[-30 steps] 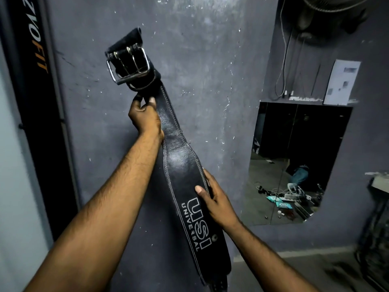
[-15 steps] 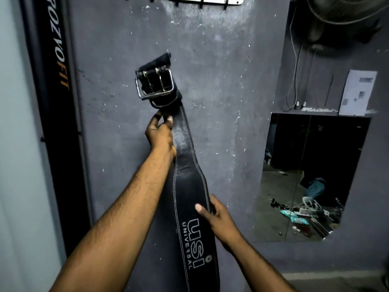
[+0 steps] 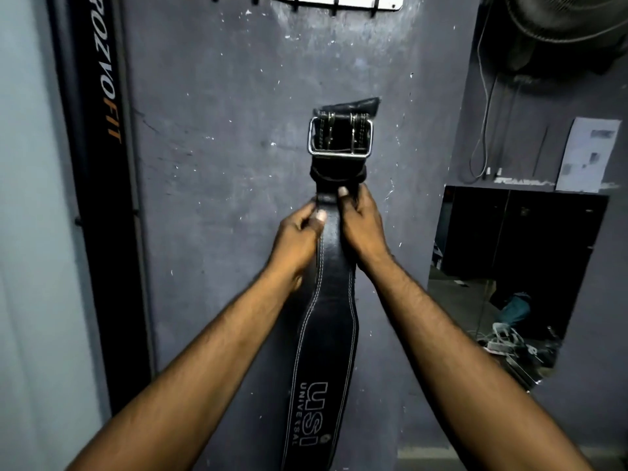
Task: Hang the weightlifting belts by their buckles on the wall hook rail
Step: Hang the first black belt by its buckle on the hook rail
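Both hands gripped the black leather belt (image 3: pixel 326 300) just under its buckle (image 3: pixel 339 136), side by side and nearly touching. The left hand (image 3: pixel 297 239) curled round the strap's left edge with its thumb on the face, and the right hand (image 3: pixel 362 226) wrapped round the right edge a little higher. The belt stood upright before the grey wall (image 3: pixel 221 164), buckle uppermost, its wide lettered part hanging between the forearms. The buckle was well below the hook rail (image 3: pixel 326 1), which the frame's top edge cropped, so its hooks showed only partly. A mirror (image 3: pixel 509 266) was to the right.
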The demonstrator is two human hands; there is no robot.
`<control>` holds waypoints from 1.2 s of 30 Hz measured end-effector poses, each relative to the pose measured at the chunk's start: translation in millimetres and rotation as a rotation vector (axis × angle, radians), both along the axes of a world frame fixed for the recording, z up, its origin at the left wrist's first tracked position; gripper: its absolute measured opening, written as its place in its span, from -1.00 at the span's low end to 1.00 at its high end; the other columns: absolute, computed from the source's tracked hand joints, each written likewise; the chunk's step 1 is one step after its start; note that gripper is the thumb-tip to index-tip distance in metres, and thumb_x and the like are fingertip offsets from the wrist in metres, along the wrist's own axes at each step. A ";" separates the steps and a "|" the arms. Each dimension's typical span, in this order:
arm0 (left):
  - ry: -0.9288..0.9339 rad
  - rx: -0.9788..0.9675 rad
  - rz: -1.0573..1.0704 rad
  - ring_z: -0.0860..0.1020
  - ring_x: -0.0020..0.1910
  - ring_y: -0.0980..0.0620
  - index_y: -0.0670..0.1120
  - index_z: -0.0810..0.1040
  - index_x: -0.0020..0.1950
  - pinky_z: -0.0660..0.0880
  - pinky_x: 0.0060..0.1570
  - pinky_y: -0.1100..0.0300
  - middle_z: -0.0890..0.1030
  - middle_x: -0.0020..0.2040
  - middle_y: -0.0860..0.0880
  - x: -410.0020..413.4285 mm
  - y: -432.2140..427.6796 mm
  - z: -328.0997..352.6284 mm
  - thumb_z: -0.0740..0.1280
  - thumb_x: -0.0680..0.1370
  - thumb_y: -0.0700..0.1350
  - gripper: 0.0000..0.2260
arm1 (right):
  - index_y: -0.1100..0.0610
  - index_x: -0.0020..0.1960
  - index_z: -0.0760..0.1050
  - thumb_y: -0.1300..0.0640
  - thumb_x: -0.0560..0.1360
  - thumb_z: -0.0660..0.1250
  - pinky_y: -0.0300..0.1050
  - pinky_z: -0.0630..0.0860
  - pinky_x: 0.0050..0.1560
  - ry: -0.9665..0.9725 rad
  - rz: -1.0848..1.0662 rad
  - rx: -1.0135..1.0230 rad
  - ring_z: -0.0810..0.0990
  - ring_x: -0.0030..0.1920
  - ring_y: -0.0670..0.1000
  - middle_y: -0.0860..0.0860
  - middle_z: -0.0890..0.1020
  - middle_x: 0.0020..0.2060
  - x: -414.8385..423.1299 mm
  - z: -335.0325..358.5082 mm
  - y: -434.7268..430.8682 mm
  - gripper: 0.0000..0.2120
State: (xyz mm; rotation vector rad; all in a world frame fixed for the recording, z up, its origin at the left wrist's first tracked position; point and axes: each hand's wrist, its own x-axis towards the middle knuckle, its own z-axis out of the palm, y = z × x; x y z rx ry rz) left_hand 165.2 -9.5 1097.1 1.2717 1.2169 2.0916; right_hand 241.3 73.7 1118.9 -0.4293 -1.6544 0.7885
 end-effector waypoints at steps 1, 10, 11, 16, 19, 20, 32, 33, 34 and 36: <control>0.098 -0.067 -0.031 0.62 -0.02 0.28 -0.06 0.51 0.35 0.56 0.14 0.27 0.67 0.19 -0.05 0.6 -7.7 -11.8 0.24 0.65 -0.21 -0.73 | 0.10 0.12 0.50 0.00 0.64 0.22 -0.19 0.49 -0.07 0.049 0.007 0.009 0.56 -0.14 -0.20 -0.16 0.61 -0.15 1.4 -2.4 1.9 -0.80; 0.390 -0.176 0.027 0.62 0.09 0.24 -0.15 0.53 0.29 0.51 0.23 0.27 0.66 0.19 -0.01 3.0 -16.7 -71.5 0.32 0.58 -0.29 -0.72 | 0.01 -0.24 0.23 -0.01 0.64 0.21 -0.11 0.27 -0.28 0.072 -0.113 0.078 0.27 -0.33 -0.13 -0.14 0.30 -0.39 2.0 1.4 -0.3 -0.69; 0.378 -0.178 0.009 0.63 0.11 0.17 -0.15 0.54 0.29 0.53 0.22 0.23 0.67 0.19 -0.03 -0.4 -15.9 -74.5 0.34 0.58 -0.25 -0.72 | 0.02 -0.23 0.25 0.00 0.64 0.21 -0.10 0.27 -0.28 0.074 -0.116 0.084 0.27 -0.33 -0.13 -0.14 0.31 -0.39 2.1 1.6 0.4 -0.70; 0.452 -0.279 -0.068 0.66 0.14 -0.08 -0.16 0.55 0.22 0.57 0.22 -0.03 0.68 0.14 -0.12 -15.1 -19.6 -101.2 0.35 0.59 -0.15 -0.78 | 0.21 -0.15 0.37 0.06 0.63 0.21 -0.12 0.32 -0.22 0.167 -0.083 0.091 0.32 -0.27 -0.14 -0.06 0.37 -0.31 7.2 5.7 4.6 -0.74; 0.496 -0.247 0.101 0.65 0.05 -0.16 -0.09 0.56 0.06 0.57 0.12 -0.19 0.70 -0.01 -0.06 -14.6 -20.6 -106.9 0.33 0.51 0.08 -0.73 | 0.12 -0.16 0.38 0.09 0.64 0.22 -0.19 0.34 -0.22 0.190 -0.080 0.069 0.33 -0.30 -0.19 -0.13 0.40 -0.32 7.1 9.6 3.6 -0.79; 0.490 -0.239 0.100 0.65 0.06 -0.18 -0.09 0.55 0.06 0.56 0.12 -0.20 0.70 -0.01 -0.08 -16.2 -21.3 -106.7 0.34 0.52 0.08 -0.73 | 0.05 -0.17 0.38 0.09 0.64 0.22 -0.23 0.34 -0.22 0.194 -0.073 0.060 0.34 -0.31 -0.21 -0.17 0.41 -0.33 6.6 10.8 2.6 -0.80; 0.472 -0.409 -0.056 0.51 0.29 0.27 0.10 0.37 0.44 0.45 0.37 0.17 0.53 0.35 0.20 -33.4 -38.5 -123.0 0.45 0.51 0.03 -0.48 | 0.04 -0.17 0.35 0.05 0.64 0.21 -0.26 0.31 -0.25 0.249 -0.173 -0.014 0.35 -0.28 -0.19 -0.17 0.40 -0.32 11.6 16.1 14.1 -0.79; 0.481 -0.437 -0.104 0.50 0.28 0.32 0.12 0.34 0.44 0.43 0.37 0.24 0.50 0.35 0.24 -34.1 -40.9 -124.7 0.45 0.53 -0.06 -0.47 | 0.03 -0.16 0.36 0.06 0.64 0.21 -0.30 0.32 -0.24 0.256 -0.169 -0.013 0.36 -0.27 -0.20 -0.17 0.41 -0.31 11.8 16.7 13.2 -0.80; 0.491 -0.451 -0.135 0.51 0.28 0.30 0.11 0.33 0.47 0.42 0.39 0.20 0.51 0.35 0.22 -35.7 -41.5 -127.6 0.45 0.53 -0.11 -0.44 | 0.04 -0.14 0.37 0.07 0.64 0.21 -0.32 0.33 -0.23 0.259 -0.162 -0.006 0.37 -0.25 -0.19 -0.16 0.42 -0.29 11.7 17.4 12.6 -0.81; 0.449 -0.441 -0.134 0.57 0.27 0.18 0.05 0.39 0.44 0.47 0.37 0.04 0.59 0.31 0.11 -36.4 -41.3 -131.9 0.46 0.51 -0.16 -0.47 | 0.09 -0.09 0.40 0.07 0.64 0.20 -0.25 0.37 -0.14 0.257 -0.148 0.015 0.41 -0.20 -0.14 -0.06 0.47 -0.25 10.4 16.1 11.3 -0.84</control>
